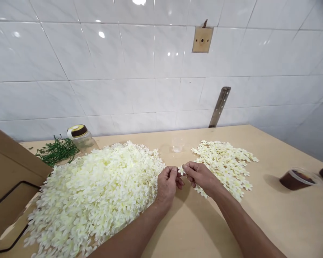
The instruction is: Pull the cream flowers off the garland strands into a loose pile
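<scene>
A small white artificial flower (181, 170) with a pale yellow centre is between my two hands above the table. My right hand (201, 175) pinches it between thumb and fingers. Just left of the flower, my left hand (167, 184) has thumb and forefinger pressed together; whatever is in that pinch is too small to make out. A large heap of loose white flowers (102, 193) lies beside my left hand. Beyond my right hand spreads a flatter, smaller layer of similar flowers (226, 165).
A small clear cup (177, 145) stands behind my hands. Far left are green plastic stems (56, 150), a lidded jar (83, 138) and a cardboard box (13, 186). On the right sits a tub of dark liquid (297, 180). A metal bracket (220, 106) rises against the tiled wall.
</scene>
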Action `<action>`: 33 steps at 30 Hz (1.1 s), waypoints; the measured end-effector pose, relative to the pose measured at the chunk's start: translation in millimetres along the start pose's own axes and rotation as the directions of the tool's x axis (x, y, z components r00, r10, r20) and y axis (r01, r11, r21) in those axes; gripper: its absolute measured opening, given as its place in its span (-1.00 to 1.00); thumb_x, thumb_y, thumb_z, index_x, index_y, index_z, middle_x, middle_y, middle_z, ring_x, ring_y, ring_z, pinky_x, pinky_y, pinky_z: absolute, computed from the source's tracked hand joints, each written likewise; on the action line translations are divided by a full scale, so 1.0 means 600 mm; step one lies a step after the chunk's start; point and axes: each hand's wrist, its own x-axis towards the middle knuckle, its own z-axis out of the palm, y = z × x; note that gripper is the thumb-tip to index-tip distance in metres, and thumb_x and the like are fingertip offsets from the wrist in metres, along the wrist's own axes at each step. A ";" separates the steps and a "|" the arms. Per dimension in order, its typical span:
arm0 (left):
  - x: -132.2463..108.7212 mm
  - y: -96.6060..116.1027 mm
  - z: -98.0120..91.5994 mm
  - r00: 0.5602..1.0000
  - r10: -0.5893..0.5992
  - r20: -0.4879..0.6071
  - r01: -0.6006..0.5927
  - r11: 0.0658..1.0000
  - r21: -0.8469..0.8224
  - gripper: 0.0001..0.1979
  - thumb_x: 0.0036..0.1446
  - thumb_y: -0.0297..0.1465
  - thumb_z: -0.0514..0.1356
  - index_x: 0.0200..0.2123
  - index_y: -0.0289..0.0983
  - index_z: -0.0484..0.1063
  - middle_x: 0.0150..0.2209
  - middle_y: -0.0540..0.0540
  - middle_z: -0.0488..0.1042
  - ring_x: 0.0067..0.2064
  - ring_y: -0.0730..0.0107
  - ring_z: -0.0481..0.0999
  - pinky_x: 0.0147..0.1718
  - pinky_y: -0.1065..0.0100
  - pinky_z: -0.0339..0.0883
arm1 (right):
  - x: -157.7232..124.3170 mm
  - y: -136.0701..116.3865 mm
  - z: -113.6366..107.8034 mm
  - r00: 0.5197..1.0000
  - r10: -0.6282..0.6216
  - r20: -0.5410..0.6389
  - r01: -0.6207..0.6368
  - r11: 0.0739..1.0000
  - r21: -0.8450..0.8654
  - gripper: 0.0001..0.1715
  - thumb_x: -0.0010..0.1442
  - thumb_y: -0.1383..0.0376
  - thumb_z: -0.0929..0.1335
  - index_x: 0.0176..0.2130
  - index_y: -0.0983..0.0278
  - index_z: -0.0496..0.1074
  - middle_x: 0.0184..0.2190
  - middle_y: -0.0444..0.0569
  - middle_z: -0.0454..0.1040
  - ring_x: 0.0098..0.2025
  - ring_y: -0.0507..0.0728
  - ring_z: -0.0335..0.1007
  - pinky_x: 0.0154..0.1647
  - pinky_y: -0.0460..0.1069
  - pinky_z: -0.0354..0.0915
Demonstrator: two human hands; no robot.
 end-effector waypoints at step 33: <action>-0.006 0.007 -0.001 0.999 0.021 0.037 -0.022 0.999 0.028 -0.72 0.08 -0.17 0.22 -0.44 -0.29 0.38 -0.66 0.02 0.41 -0.65 0.47 0.36 -0.64 0.44 0.27 | -0.008 -0.003 0.022 0.990 -0.079 -0.121 0.066 0.992 -0.108 -0.53 0.21 -0.01 0.30 -0.56 0.24 0.30 -0.72 -0.21 0.28 -0.67 0.00 0.21 -0.62 -0.10 0.17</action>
